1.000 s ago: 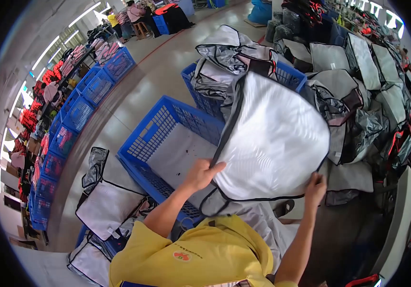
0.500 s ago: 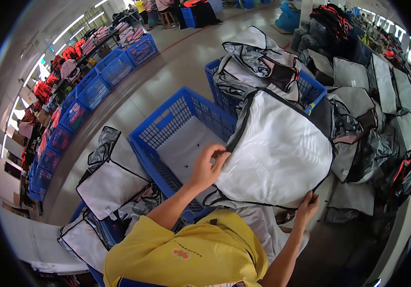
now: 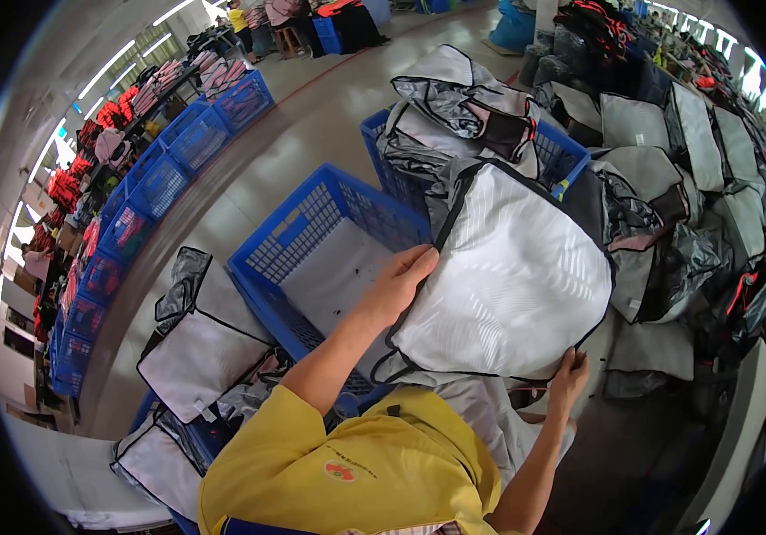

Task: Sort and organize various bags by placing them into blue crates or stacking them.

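Note:
A large white fabric panel with black bound edges [image 3: 512,281], apparently part of a sewn bag, is spread over my lap. My left hand [image 3: 408,276] grips its left edge, thumb lying on top and the fingers hidden beneath. At the lower right corner my right hand [image 3: 568,379] pinches the black edging. Light ripples show across the panel's taut surface. Just left of it stands a blue plastic crate [image 3: 258,254] with a white sheet on its bottom. What lies under the panel is mostly hidden.
Behind the panel, a second blue crate [image 3: 570,147] is heaped with silver-lined bag pieces [image 3: 454,98]. More bag pieces [image 3: 646,192] pile up at the right. Others [image 3: 200,352] lie at my left. Blue crates [image 3: 164,183] line the far-left tables. A pale board edge [image 3: 731,446] rises at lower right.
My left hand has shifted slightly up along the panel's left edge and closed onto it. The right hand keeps its hold at the corner. The whole view has moved a little.

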### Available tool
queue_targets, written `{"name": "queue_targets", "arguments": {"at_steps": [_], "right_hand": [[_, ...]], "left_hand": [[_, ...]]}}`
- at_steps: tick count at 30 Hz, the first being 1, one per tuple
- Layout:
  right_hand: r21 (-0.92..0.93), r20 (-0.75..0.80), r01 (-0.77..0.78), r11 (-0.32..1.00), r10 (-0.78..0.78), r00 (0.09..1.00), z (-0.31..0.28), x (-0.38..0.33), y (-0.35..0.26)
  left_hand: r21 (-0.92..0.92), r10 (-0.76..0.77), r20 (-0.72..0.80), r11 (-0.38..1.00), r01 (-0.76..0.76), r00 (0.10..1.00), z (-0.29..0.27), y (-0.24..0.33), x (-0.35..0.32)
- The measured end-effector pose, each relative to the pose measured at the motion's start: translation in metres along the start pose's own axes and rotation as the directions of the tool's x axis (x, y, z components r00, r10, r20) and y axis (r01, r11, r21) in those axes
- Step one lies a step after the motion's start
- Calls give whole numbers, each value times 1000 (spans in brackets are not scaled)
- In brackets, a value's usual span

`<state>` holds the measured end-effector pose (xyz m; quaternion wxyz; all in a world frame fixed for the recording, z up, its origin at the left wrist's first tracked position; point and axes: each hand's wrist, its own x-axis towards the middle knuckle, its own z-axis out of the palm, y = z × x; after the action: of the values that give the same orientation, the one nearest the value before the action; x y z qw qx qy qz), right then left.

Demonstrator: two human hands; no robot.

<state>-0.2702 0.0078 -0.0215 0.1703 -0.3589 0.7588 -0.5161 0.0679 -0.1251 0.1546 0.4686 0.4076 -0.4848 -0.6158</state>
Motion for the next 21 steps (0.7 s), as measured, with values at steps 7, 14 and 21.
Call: {"name": "queue_targets", "arguments": {"at_steps": [7,14,21], "right_hand": [[78,-44,320,944,-318,947,14,-37,-121],[398,455,268,877,-443,772,103,-74,-224],[420,416,156,894,-342,843,120,-67,-208]], "left_hand": [[390,100,150,908,-152,984,-10,2,-2],[65,15,101,998,-22,995,-10,-2,-2],[235,71,-3,970,-69,997,-19,-8,-12]]}}
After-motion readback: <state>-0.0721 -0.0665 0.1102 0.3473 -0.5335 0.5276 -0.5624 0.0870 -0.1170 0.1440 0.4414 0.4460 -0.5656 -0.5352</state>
